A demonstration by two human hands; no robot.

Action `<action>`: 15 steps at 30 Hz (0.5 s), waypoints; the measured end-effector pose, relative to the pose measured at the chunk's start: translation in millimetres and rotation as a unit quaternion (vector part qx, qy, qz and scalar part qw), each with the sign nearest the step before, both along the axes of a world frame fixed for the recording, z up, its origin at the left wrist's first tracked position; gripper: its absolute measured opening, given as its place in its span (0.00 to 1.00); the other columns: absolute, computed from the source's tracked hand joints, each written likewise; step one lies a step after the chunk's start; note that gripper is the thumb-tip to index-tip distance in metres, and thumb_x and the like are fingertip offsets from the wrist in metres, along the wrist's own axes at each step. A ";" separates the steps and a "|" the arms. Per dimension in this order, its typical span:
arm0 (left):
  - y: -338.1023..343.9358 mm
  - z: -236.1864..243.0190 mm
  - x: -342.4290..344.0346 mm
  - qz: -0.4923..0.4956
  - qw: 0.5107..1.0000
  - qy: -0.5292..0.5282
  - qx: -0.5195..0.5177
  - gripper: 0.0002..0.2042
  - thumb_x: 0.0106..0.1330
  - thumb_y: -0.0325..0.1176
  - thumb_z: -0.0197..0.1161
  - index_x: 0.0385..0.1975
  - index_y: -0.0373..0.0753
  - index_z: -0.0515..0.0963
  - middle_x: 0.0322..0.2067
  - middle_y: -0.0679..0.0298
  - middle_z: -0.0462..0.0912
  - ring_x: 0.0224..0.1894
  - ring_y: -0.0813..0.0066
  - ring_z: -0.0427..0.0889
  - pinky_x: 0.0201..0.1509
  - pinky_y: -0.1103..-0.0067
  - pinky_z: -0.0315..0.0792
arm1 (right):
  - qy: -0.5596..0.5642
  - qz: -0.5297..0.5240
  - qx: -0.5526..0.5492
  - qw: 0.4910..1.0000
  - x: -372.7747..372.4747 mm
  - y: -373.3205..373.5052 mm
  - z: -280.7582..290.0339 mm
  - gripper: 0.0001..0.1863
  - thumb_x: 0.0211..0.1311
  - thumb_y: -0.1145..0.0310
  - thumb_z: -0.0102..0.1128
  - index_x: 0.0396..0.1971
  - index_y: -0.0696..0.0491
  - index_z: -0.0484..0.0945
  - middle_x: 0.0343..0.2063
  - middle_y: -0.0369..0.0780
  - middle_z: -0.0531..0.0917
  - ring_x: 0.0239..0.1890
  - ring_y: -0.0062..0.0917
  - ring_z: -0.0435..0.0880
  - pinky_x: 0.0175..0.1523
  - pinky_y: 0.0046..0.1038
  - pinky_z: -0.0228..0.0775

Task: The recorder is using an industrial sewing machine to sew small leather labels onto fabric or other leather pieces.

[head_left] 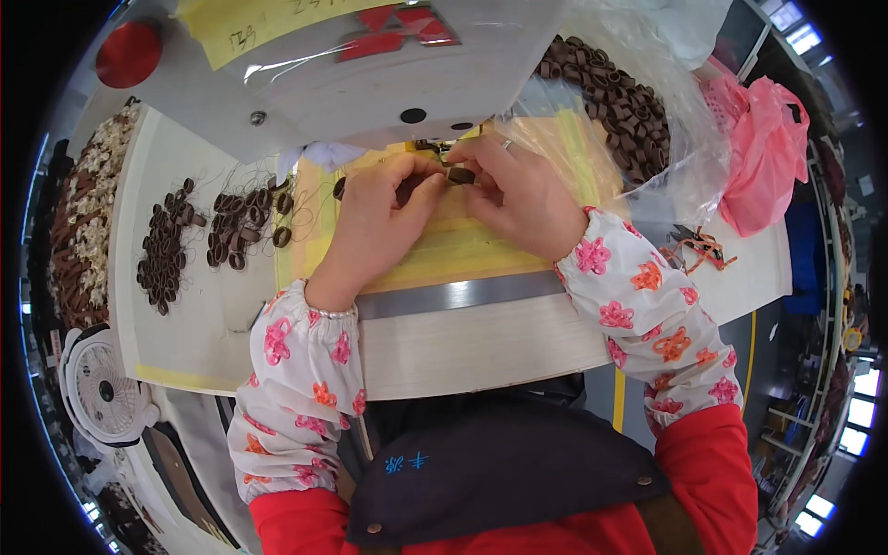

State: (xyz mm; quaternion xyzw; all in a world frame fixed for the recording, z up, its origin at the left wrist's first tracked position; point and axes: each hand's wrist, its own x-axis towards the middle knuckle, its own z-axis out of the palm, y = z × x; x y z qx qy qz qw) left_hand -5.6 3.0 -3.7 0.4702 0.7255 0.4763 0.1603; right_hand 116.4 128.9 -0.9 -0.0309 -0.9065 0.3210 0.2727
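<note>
A small dark brown fabric loop (460, 175) is held up at the front of a white sewing machine (342, 92), close to the needle area. From its right side, my right hand (525, 196) pinches the loop between thumb and fingers. My left hand (381, 211) is closed, its thumb and fingertips meeting at the loop's left edge. Both hands are over a work surface covered with yellow tape (407, 254). Another brown loop (339, 189) shows just left of my left hand. The machine's head hides most of the needle area.
Brown loops with loose threads lie in two piles (165, 250) (239, 227) at left. A larger loop heap (629, 116) rests on clear plastic at right. Beyond are a pink plastic bag (763, 153) and orange-handled snippers (700, 247). A white fan (104, 388) stands left of the table.
</note>
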 end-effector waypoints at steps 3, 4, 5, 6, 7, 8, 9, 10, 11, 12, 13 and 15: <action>1.1 -1.2 0.0 -0.028 1.000 0.012 -0.003 0.09 0.52 0.33 0.61 0.26 0.33 0.76 0.17 0.61 0.76 0.19 0.75 0.75 0.25 0.81 0.66 | -0.025 0.016 0.049 0.998 -1.2 -6.2 2.1 0.17 0.43 0.78 0.54 0.37 0.56 0.66 0.28 0.43 0.74 0.29 0.37 0.76 0.31 0.33 0.70; 1.8 -2.2 1.2 -0.028 1.000 0.006 -0.002 0.09 0.51 0.33 0.62 0.25 0.33 0.76 0.17 0.60 0.76 0.19 0.74 0.75 0.25 0.81 0.66 | -0.017 0.018 0.080 0.996 -1.7 -7.7 1.4 0.16 0.43 0.77 0.54 0.37 0.56 0.66 0.28 0.42 0.74 0.29 0.37 0.76 0.30 0.32 0.70; 2.6 -3.0 2.7 -0.028 1.000 0.000 -0.001 0.09 0.50 0.33 0.62 0.25 0.33 0.76 0.17 0.60 0.77 0.19 0.74 0.75 0.26 0.81 0.67 | -0.008 0.019 0.112 0.993 -2.4 -9.2 0.6 0.16 0.42 0.77 0.54 0.36 0.56 0.67 0.28 0.42 0.74 0.30 0.36 0.76 0.30 0.31 0.70; 3.1 -3.3 3.8 -0.028 1.000 -0.006 0.000 0.09 0.50 0.32 0.63 0.24 0.32 0.76 0.17 0.60 0.77 0.19 0.74 0.75 0.26 0.81 0.67 | 0.001 0.021 0.143 0.989 -2.6 -10.6 0.1 0.16 0.42 0.76 0.54 0.36 0.56 0.67 0.28 0.42 0.74 0.30 0.35 0.76 0.30 0.30 0.70; 2.5 -3.1 4.5 -0.023 1.000 -0.004 -0.001 0.09 0.49 0.32 0.63 0.24 0.32 0.76 0.17 0.60 0.76 0.19 0.74 0.75 0.25 0.81 0.66 | 0.007 0.017 0.177 0.984 -2.8 -12.2 1.3 0.16 0.42 0.76 0.54 0.36 0.56 0.67 0.28 0.41 0.73 0.30 0.34 0.76 0.30 0.29 0.70; 1.7 -2.4 5.4 -0.018 1.000 -0.001 -0.003 0.08 0.49 0.31 0.63 0.24 0.32 0.75 0.17 0.59 0.76 0.18 0.74 0.74 0.25 0.81 0.66 | 0.013 0.012 0.210 0.977 -2.7 -13.9 4.0 0.16 0.42 0.75 0.54 0.36 0.56 0.67 0.27 0.41 0.73 0.30 0.33 0.76 0.29 0.28 0.70; 1.3 -2.1 5.8 -0.013 1.000 0.001 -0.004 0.08 0.49 0.30 0.62 0.24 0.32 0.75 0.17 0.59 0.76 0.18 0.74 0.74 0.25 0.80 0.66 | 0.019 0.008 0.244 0.970 -2.6 -14.6 5.3 0.16 0.42 0.75 0.54 0.36 0.56 0.67 0.27 0.40 0.73 0.30 0.32 0.76 0.29 0.28 0.70; 1.0 -1.6 5.8 -0.010 1.000 0.015 -0.015 0.08 0.49 0.30 0.62 0.25 0.32 0.75 0.17 0.58 0.76 0.18 0.74 0.74 0.24 0.80 0.66 | 0.023 0.007 0.254 0.967 -2.7 -14.4 5.5 0.16 0.41 0.74 0.54 0.36 0.56 0.67 0.27 0.40 0.73 0.29 0.31 0.76 0.29 0.27 0.70; 0.6 -1.2 5.6 -0.006 0.999 0.029 -0.026 0.07 0.49 0.29 0.62 0.25 0.32 0.75 0.17 0.58 0.76 0.18 0.74 0.73 0.24 0.80 0.66 | 0.027 0.007 0.263 0.964 -3.0 -13.7 5.5 0.17 0.41 0.74 0.54 0.36 0.56 0.67 0.26 0.40 0.72 0.29 0.30 0.75 0.29 0.26 0.70; 0.3 -0.7 5.5 -0.002 0.998 0.042 -0.037 0.07 0.49 0.28 0.61 0.25 0.32 0.75 0.17 0.57 0.76 0.18 0.74 0.73 0.24 0.80 0.66 | 0.031 0.006 0.273 0.961 -3.0 -13.4 5.6 0.17 0.41 0.74 0.54 0.36 0.56 0.67 0.26 0.40 0.72 0.29 0.29 0.75 0.29 0.26 0.70; 0.1 0.1 6.5 -0.008 0.999 0.031 -0.027 0.07 0.50 0.28 0.61 0.26 0.32 0.75 0.16 0.57 0.76 0.18 0.74 0.73 0.24 0.80 0.65 | 0.025 0.006 0.276 0.961 -2.7 -13.8 5.8 0.17 0.41 0.74 0.54 0.36 0.57 0.67 0.26 0.40 0.72 0.29 0.29 0.75 0.29 0.26 0.70; -0.5 3.1 9.6 -0.018 1.000 0.008 -0.009 0.06 0.50 0.27 0.60 0.27 0.32 0.75 0.16 0.57 0.75 0.18 0.74 0.73 0.23 0.80 0.65 | 0.011 0.005 0.282 0.959 -1.4 -15.5 6.7 0.16 0.42 0.74 0.53 0.36 0.57 0.67 0.27 0.40 0.72 0.29 0.29 0.75 0.29 0.26 0.70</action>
